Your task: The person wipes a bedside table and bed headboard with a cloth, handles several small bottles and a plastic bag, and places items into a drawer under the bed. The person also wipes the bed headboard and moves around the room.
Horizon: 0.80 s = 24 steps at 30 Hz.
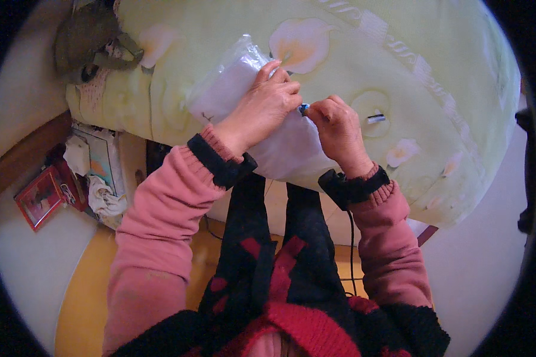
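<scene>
A clear plastic bag (226, 83) with something white and flat inside lies slantwise on the green flowered cloth (345, 71). My left hand (268, 101) lies across its upper right part, with the fingers bent round the edge. Beside it, my right hand (338, 128) is closed in a pinch at the bag's right edge. A small dark-blue object (304, 109) shows at those fingertips, between the two hands; its kind is too small to make out. To the right of my right hand, a small silvery-blue piece (376, 118) rests on the cloth.
A dark olive bag (89, 35) sits at the upper left. Below it, beside the cloth-covered surface, are a red-framed picture (40, 196) and a crumpled white cloth (105, 197). A black cable (351, 250) hangs down by my right sleeve.
</scene>
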Each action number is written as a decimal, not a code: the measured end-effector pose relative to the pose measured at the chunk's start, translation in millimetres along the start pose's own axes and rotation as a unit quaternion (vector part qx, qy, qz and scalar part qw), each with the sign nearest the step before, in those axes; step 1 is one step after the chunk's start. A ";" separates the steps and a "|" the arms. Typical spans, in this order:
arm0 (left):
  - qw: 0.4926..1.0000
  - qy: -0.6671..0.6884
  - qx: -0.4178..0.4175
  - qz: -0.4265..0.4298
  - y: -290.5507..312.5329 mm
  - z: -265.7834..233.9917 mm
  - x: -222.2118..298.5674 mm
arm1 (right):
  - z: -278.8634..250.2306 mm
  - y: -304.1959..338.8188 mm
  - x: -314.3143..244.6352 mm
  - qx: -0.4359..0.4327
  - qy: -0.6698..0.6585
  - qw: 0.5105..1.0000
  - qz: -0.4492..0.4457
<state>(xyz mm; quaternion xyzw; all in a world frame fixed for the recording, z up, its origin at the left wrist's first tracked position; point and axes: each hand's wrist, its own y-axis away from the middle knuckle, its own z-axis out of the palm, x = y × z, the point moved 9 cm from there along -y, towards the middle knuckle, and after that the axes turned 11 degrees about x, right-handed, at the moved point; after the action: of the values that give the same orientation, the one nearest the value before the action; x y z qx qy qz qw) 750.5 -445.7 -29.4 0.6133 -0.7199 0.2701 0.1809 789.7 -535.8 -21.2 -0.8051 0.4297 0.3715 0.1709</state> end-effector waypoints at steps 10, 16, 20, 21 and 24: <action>0.998 0.049 0.040 0.009 5.2 -9.5 -0.2 | 17.0 -11.8 1.1 -0.145 0.012 0.989 -0.036; 0.996 0.055 0.064 0.022 10.4 -9.6 -0.8 | 31.6 -14.8 9.2 -0.219 -0.042 0.975 -0.028; 0.997 0.057 0.048 0.023 12.4 -6.6 -2.1 | 29.6 -2.2 11.5 -0.200 -0.032 0.979 -0.017; 0.998 0.048 0.042 0.023 12.6 -5.9 -2.0 | 26.3 3.0 10.2 -0.184 -0.028 0.982 -0.015; 0.999 0.011 0.035 0.028 11.2 -6.6 -1.3 | 22.2 16.9 16.2 -0.145 -0.035 0.988 0.048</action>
<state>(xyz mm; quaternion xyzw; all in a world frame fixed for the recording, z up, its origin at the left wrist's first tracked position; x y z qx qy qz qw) 739.2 -439.5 -26.7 0.5959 -0.7247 0.3068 0.1600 771.6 -541.4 -47.3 -0.7862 0.4035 0.4655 0.0489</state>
